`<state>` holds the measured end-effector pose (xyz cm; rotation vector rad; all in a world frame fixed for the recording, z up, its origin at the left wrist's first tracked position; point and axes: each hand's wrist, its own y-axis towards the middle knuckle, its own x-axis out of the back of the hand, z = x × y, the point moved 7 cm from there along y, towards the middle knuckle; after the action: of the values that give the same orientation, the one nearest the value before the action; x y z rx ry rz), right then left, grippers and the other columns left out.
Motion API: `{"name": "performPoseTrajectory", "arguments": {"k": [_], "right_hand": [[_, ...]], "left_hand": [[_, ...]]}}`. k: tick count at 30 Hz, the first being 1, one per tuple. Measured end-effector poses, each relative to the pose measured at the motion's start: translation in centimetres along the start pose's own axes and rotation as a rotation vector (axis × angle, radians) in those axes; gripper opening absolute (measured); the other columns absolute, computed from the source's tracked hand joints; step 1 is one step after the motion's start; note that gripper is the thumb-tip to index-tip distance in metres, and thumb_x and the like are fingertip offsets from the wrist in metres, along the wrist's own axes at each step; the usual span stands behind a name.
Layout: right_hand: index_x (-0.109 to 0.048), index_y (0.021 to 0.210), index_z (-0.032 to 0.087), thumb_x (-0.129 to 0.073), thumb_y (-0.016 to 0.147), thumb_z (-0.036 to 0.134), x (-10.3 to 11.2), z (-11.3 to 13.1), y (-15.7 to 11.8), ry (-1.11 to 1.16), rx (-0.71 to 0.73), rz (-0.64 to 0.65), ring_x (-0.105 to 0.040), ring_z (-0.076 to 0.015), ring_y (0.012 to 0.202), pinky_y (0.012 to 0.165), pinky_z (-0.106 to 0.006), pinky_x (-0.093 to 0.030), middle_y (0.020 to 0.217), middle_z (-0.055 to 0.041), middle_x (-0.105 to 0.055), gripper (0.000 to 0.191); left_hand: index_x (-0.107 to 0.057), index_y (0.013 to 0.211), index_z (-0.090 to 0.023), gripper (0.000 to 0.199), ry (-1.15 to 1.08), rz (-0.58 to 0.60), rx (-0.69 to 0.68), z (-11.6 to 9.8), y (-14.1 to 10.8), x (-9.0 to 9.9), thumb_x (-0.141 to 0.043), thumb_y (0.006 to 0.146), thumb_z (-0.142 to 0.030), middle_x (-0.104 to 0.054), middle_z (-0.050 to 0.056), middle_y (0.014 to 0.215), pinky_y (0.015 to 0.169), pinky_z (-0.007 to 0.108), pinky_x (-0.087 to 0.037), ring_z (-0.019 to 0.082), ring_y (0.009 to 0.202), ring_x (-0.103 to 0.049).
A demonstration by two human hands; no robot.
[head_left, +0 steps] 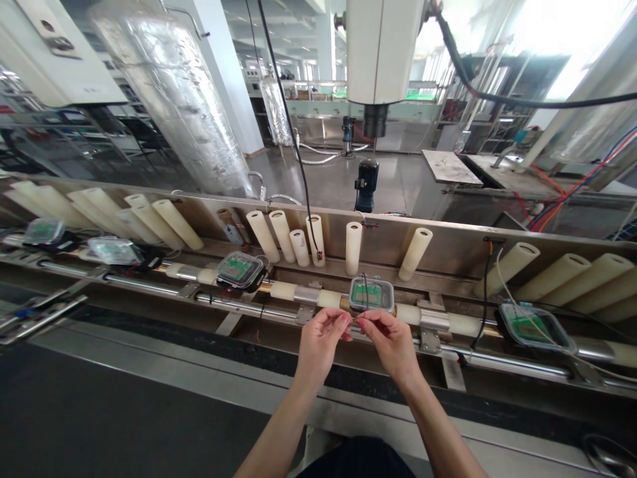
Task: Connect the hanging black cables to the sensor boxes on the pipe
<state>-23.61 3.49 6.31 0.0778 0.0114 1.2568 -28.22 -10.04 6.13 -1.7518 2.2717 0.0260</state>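
Close together at the middle of the view, my left hand point(323, 335) and my right hand point(389, 336) pinch thin wires point(354, 319) between their fingertips. Just beyond them sits a clear-lidded box point(371, 294) with a green circuit board inside, mounted on the shaft line. A black cable point(365, 284) runs over this box down toward my fingers. Cream-coloured rollers point(332, 299) lie along the shaft on either side of the box. The wire ends are too small to make out.
Similar boxes point(239, 269) stand along the shaft to the left and right. Several cream tubes point(353, 248) lean on the metal back wall point(458, 243). A black cable point(291, 126) hangs from above. A white machine head point(377, 53) overhangs the far side.
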Motion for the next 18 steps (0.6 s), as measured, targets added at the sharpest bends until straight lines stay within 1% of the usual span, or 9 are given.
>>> {"name": "performPoseTrajectory", "arguments": {"k": [3, 5, 6, 7, 9, 11, 12, 14, 18], "right_hand": [[-0.067, 0.079, 0.020, -0.064, 0.078, 0.037, 0.3, 0.3, 0.2, 0.013, 0.027, -0.047, -0.054, -0.0136, 0.067, 0.066, -0.028, -0.045, 0.078, -0.0021, -0.067, 0.018], [-0.067, 0.080, 0.019, -0.064, 0.078, 0.038, 0.5, 0.3, 0.3, 0.065, 0.017, -0.069, -0.053, -0.0126, 0.065, 0.064, -0.027, -0.044, 0.080, -0.0025, -0.067, 0.019], [-0.066, 0.080, 0.019, -0.064, 0.078, 0.039, 0.5, 0.3, 0.3, 0.092, 0.001, -0.070, -0.052, -0.0118, 0.062, 0.061, -0.026, -0.044, 0.079, -0.0023, -0.067, 0.020], [-0.066, 0.080, 0.019, -0.064, 0.078, 0.040, 0.5, 0.2, 0.3, 0.106, -0.021, -0.064, -0.050, -0.0108, 0.059, 0.058, -0.025, -0.042, 0.077, -0.0016, -0.066, 0.021], [-0.066, 0.080, 0.018, -0.063, 0.078, 0.041, 0.5, 0.1, 0.3, 0.088, -0.059, -0.031, -0.046, -0.0091, 0.054, 0.053, -0.023, -0.038, 0.070, 0.0002, -0.063, 0.023], [-0.067, 0.079, 0.017, -0.063, 0.079, 0.042, 0.4, 0.0, 0.2, 0.035, -0.075, 0.017, -0.044, -0.0086, 0.054, 0.052, -0.023, -0.036, 0.065, 0.0012, -0.060, 0.025], [-0.067, 0.078, 0.017, -0.063, 0.079, 0.043, 0.3, -0.1, 0.2, 0.011, -0.080, 0.043, -0.044, -0.0089, 0.055, 0.053, -0.023, -0.036, 0.064, 0.0012, -0.059, 0.026], [-0.067, 0.077, 0.017, -0.062, 0.079, 0.044, 0.1, -0.2, 0.1, -0.019, -0.086, 0.096, -0.046, -0.0096, 0.057, 0.055, -0.023, -0.037, 0.065, 0.0008, -0.059, 0.028], [-0.068, 0.078, 0.016, -0.060, 0.080, 0.046, -0.4, -0.3, 0.0, -0.045, -0.087, 0.195, -0.045, -0.0096, 0.057, 0.055, -0.023, -0.035, 0.064, 0.0009, -0.059, 0.031]], "left_hand": [[-0.063, 0.077, -0.014, 0.021, -0.001, 0.015, 0.048, 0.8, -0.3, -0.1, -0.069, 0.072, -0.033, -0.062, 0.000, 0.067, 0.053, 0.021, -0.050, 0.012, 0.061, -0.056], [-0.063, 0.074, -0.014, 0.021, 0.045, 0.076, 0.099, 1.7, -0.7, -0.3, -0.069, 0.071, -0.034, -0.060, 0.000, 0.063, 0.052, 0.022, -0.049, 0.012, 0.060, -0.055], [-0.063, 0.073, -0.014, 0.021, 0.089, 0.120, 0.115, 1.9, -0.9, -0.4, -0.069, 0.071, -0.034, -0.061, 0.000, 0.065, 0.053, 0.023, -0.049, 0.013, 0.061, -0.056], [-0.064, 0.072, -0.014, 0.021, 0.140, 0.157, 0.104, 1.9, -1.1, -0.5, -0.068, 0.071, -0.034, -0.062, 0.002, 0.069, 0.056, 0.023, -0.050, 0.014, 0.064, -0.057], [-0.067, 0.078, -0.015, 0.019, 0.242, 0.170, 0.003, 1.0, -1.2, -0.2, -0.067, 0.074, -0.033, -0.064, 0.005, 0.086, 0.067, 0.026, -0.052, 0.016, 0.077, -0.060], [-0.069, 0.091, -0.018, 0.020, 0.309, 0.120, -0.129, -0.8, -1.0, 0.4, -0.064, 0.077, -0.033, -0.062, 0.006, 0.102, 0.079, 0.027, -0.052, 0.017, 0.090, -0.060], [-0.068, 0.098, -0.020, 0.023, 0.325, 0.106, -0.170, -1.6, -0.9, 0.5, -0.063, 0.079, -0.033, -0.061, 0.006, 0.105, 0.083, 0.028, -0.051, 0.017, 0.094, -0.060], [-0.066, 0.106, -0.022, 0.029, 0.323, 0.142, -0.182, -2.6, -0.5, 0.3, -0.063, 0.079, -0.032, -0.061, 0.005, 0.100, 0.083, 0.029, -0.051, 0.017, 0.092, -0.060], [-0.068, 0.103, -0.021, 0.027, 0.287, 0.310, -0.141, -3.0, 0.3, -0.9, -0.064, 0.078, -0.026, -0.061, 0.001, 0.081, 0.074, 0.028, -0.052, 0.014, 0.075, -0.059]]}}
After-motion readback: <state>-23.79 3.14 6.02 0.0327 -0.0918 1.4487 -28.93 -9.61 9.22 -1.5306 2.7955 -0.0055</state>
